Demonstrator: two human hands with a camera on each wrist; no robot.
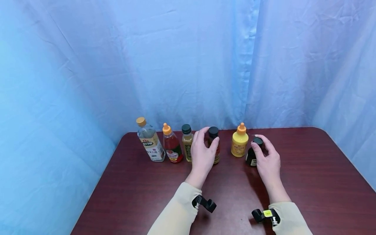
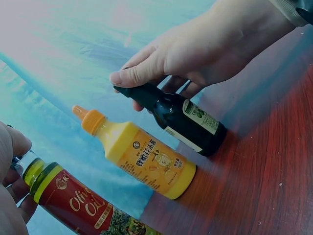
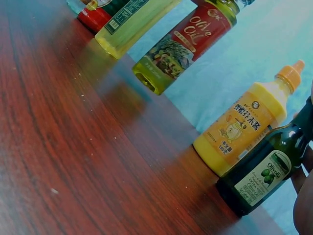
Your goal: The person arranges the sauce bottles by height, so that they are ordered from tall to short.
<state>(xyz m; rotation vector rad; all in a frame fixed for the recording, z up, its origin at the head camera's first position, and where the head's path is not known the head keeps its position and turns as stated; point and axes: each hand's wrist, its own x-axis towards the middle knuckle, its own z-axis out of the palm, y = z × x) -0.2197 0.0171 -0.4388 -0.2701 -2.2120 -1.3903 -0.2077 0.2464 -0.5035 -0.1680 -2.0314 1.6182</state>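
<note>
My left hand (image 1: 202,155) holds an olive oil bottle with a red label (image 3: 188,41) around its neck, just under the black cap. In the right wrist view this bottle's base shows close over the table. My right hand (image 1: 268,160) grips a small dark green olive oil bottle (image 2: 188,120) at its neck, thumb on the near side and fingers behind. That bottle stands upright on the table. Between the two hands stands a yellow squeeze bottle (image 1: 239,143) with an orange nozzle cap, close beside the dark bottle. In the head view my left hand hides part of the red-labelled bottle.
Left of my left hand stand a green-capped bottle of pale yellow oil (image 1: 187,143), a red sauce bottle (image 1: 173,147) with an orange tip, and a tall clear bottle (image 1: 151,142) with a tan cap. A blue curtain (image 1: 188,65) hangs behind the dark red table (image 1: 141,195).
</note>
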